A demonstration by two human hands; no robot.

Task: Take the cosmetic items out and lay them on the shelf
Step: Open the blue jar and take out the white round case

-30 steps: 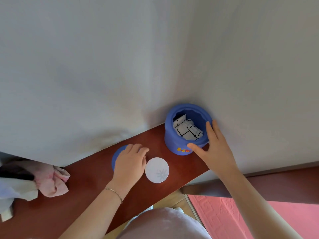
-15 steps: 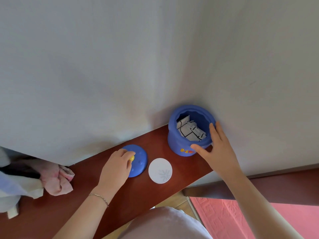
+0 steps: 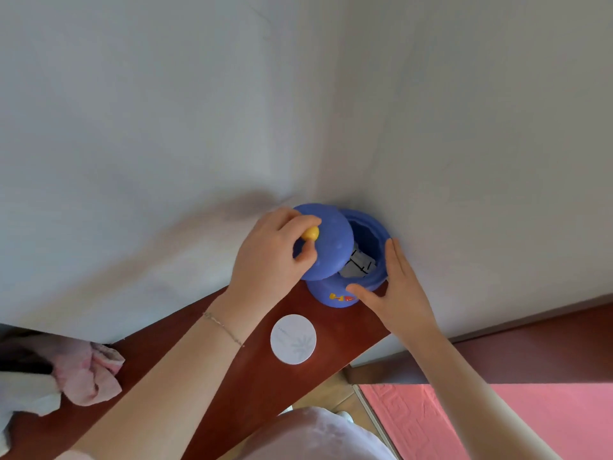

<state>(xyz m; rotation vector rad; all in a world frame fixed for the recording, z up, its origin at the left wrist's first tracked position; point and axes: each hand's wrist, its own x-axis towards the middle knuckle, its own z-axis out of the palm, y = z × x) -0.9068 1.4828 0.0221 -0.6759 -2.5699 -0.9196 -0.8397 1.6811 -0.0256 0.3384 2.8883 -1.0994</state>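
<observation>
The white round compact [image 3: 293, 339] already lies flat on the shelf [image 3: 252, 386], just below and between both wrists. Right hand [image 3: 394, 293] rests straight-fingered against the blue jar [image 3: 351, 293], bracing its right side. Left hand [image 3: 272, 257] pinches the yellow knob [image 3: 310, 233] of the blue lid [image 3: 326, 242], which hangs tilted over the jar's left rim, mouth half uncovered. White checked stuff [image 3: 360, 265] sits inside, beyond the right thumb. I'd say line the lid up level before lowering it, and keep that brace firm so the jar doesn't skid.
</observation>
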